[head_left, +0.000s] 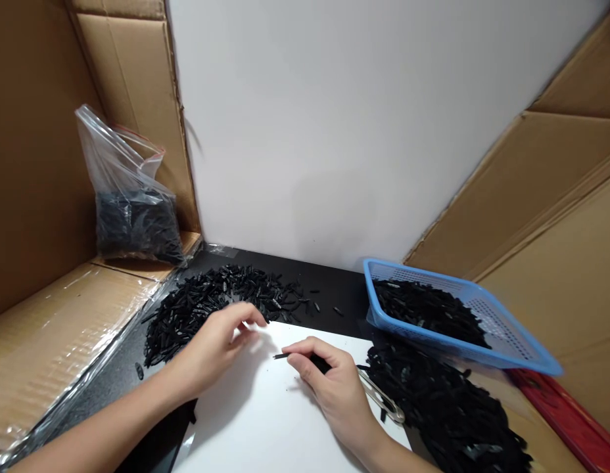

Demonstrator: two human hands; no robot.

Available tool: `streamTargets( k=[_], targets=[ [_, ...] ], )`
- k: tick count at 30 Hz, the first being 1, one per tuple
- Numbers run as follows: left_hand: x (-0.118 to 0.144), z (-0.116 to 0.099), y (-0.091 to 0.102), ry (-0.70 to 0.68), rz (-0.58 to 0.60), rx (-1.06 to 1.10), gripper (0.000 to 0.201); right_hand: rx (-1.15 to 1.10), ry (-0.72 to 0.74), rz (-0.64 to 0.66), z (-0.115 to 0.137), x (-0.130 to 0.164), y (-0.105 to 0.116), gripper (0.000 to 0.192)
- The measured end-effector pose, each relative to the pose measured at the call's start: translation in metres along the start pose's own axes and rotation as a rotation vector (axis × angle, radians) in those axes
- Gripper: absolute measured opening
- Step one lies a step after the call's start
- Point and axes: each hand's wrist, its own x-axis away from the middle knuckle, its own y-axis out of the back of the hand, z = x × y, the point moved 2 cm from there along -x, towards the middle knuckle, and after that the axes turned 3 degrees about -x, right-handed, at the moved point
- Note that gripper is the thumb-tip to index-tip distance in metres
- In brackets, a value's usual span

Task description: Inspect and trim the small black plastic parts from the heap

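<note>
Over the white sheet [265, 427] on the dark bench [329, 282], the right hand [334, 387] pinches a slim black item [281, 355] between thumb and index finger. A metal loop [384, 397] shows behind that hand, by the sheet's right edge — whether it joins the item, I can't tell. The left hand [223, 341], fingers curved and parted, hovers at the sheet's upper left — beside a pile of black pieces [179, 322]. Right of the sheet lies a second heap [457, 407], just below a blue basket [487, 318].
</note>
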Motion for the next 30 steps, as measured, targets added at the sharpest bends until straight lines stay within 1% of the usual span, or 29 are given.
streamTargets(
  k=[1,2,3,4,5,7,11,14,16,20,23,25,26,28,29,30],
  targets=[
    [-0.001,0.005,0.008,-0.051,-0.097,-0.251,0.015,-0.048,-0.042,0.002,-0.002,0.0,0.0,0.025],
    [-0.002,0.01,0.016,-0.068,-0.19,-0.473,0.019,-0.1,-0.081,0.007,-0.004,-0.001,-0.001,0.029],
    [-0.003,0.016,0.022,-0.052,-0.216,-0.653,0.018,-0.15,-0.115,0.014,-0.005,-0.001,-0.002,0.033],
    [-0.005,0.022,0.026,-0.026,-0.192,-0.781,0.017,-0.197,-0.147,0.019,-0.006,-0.001,-0.003,0.035],
    [-0.005,0.027,0.028,-0.007,-0.144,-0.855,0.015,-0.238,-0.174,0.023,-0.007,-0.001,-0.003,0.037],
    [-0.006,0.033,0.031,-0.008,-0.082,-0.913,0.014,-0.288,-0.203,0.028,-0.007,-0.001,-0.004,0.04],
    [-0.005,0.034,0.029,-0.022,-0.049,-0.881,0.01,-0.295,-0.205,0.037,-0.004,0.0,-0.005,0.041],
    [-0.006,0.035,0.027,-0.039,-0.017,-0.814,0.012,-0.284,-0.203,0.039,-0.003,0.0,-0.005,0.04],
    [-0.007,0.036,0.027,-0.035,-0.027,-0.772,0.017,-0.28,-0.205,0.038,-0.004,0.0,-0.005,0.04],
    [-0.008,0.035,0.031,-0.02,-0.119,-0.719,0.023,-0.28,-0.203,0.037,-0.005,-0.001,-0.005,0.04],
    [-0.007,0.026,0.035,-0.009,-0.211,-0.613,0.017,-0.282,-0.203,0.023,-0.005,-0.002,-0.005,0.041],
    [-0.007,0.018,0.033,0.059,-0.237,-0.398,0.013,-0.305,-0.218,0.012,-0.004,-0.003,-0.005,0.041],
    [-0.007,0.015,0.03,0.121,-0.211,-0.236,0.014,-0.324,-0.227,0.007,-0.004,-0.003,-0.005,0.041],
    [-0.005,0.007,0.016,0.256,-0.108,0.19,0.023,-0.363,-0.239,-0.007,-0.003,-0.003,-0.006,0.041],
    [-0.003,0.003,0.007,0.315,-0.06,0.38,0.027,-0.375,-0.241,-0.014,-0.003,-0.004,-0.006,0.041],
    [-0.002,-0.001,-0.001,0.345,-0.013,0.533,0.03,-0.381,-0.24,-0.017,-0.003,-0.004,-0.006,0.041]
  ],
)
